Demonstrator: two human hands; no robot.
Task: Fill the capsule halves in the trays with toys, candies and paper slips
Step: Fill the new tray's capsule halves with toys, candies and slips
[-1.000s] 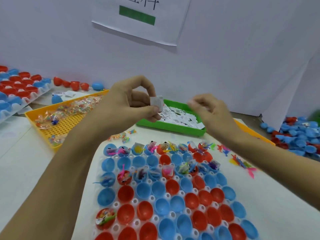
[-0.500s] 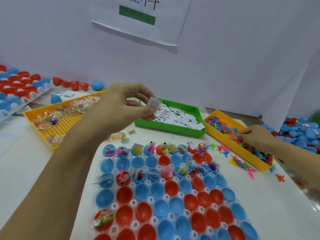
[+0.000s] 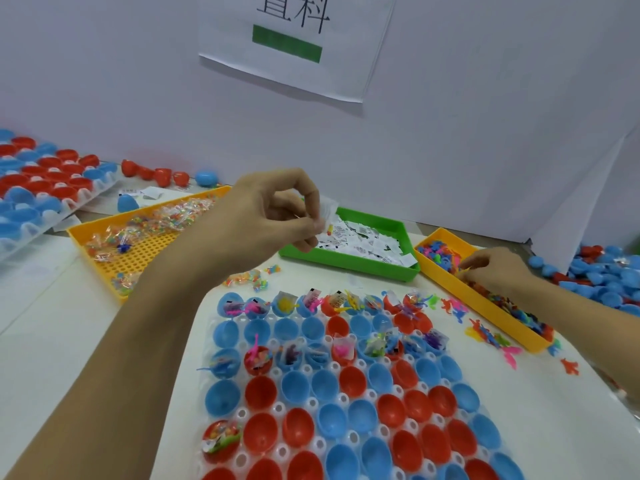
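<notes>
Paper slip [image 3: 327, 206] pinched in left hand [image 3: 273, 216] above green tray [image 3: 346, 261], right hand [image 3: 491, 268] fingers curled into toys [image 3: 446, 258], grip unclear

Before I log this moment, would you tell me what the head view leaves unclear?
- Whether the right hand has pinched a toy in the yellow toy tray: its fingertips are buried among the toys.
- Print on the paper slip held by the left hand: blurred, too small.
- The capsule tray: its near rows are cut off by the bottom edge.
- The wall sign: top cropped.
</notes>
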